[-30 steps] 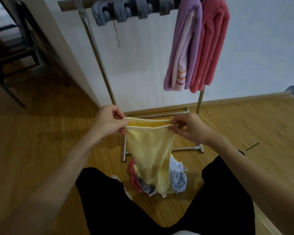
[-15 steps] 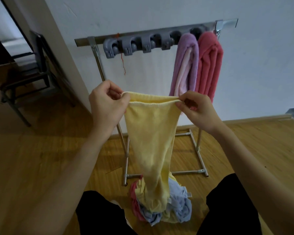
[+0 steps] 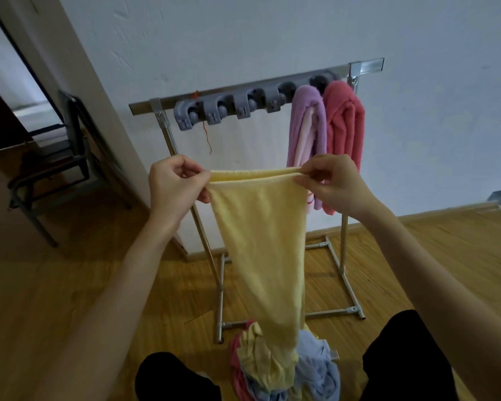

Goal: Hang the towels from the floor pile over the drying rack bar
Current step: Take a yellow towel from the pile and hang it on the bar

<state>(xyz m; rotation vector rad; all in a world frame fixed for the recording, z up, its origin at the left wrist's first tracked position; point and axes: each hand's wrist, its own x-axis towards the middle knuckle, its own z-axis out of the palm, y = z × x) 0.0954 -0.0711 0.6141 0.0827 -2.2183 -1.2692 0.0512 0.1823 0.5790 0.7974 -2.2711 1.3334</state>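
I hold a yellow towel [image 3: 261, 241] stretched by its top edge in front of the drying rack. My left hand [image 3: 175, 183] pinches its left corner and my right hand [image 3: 334, 183] pinches its right corner. The towel's lower end trails down into the floor pile [image 3: 315, 374] of pink, yellow and light blue cloth between my knees. The rack bar [image 3: 168, 99] runs above and behind the towel. A purple towel [image 3: 308, 134] and a red towel [image 3: 344, 134] hang at its right end.
Grey plastic hooks [image 3: 214, 111] line the bar's left and middle part. The rack's metal base frame [image 3: 350, 287] stands on the wooden floor against a white wall. A dark chair [image 3: 52, 175] stands at the left by a doorway. My knees in black cloth flank the pile.
Both hands have lifted the yellow towel higher, from near floor level up to just under the bar. More of the towel has come out of the pile. My view has tilted upward.
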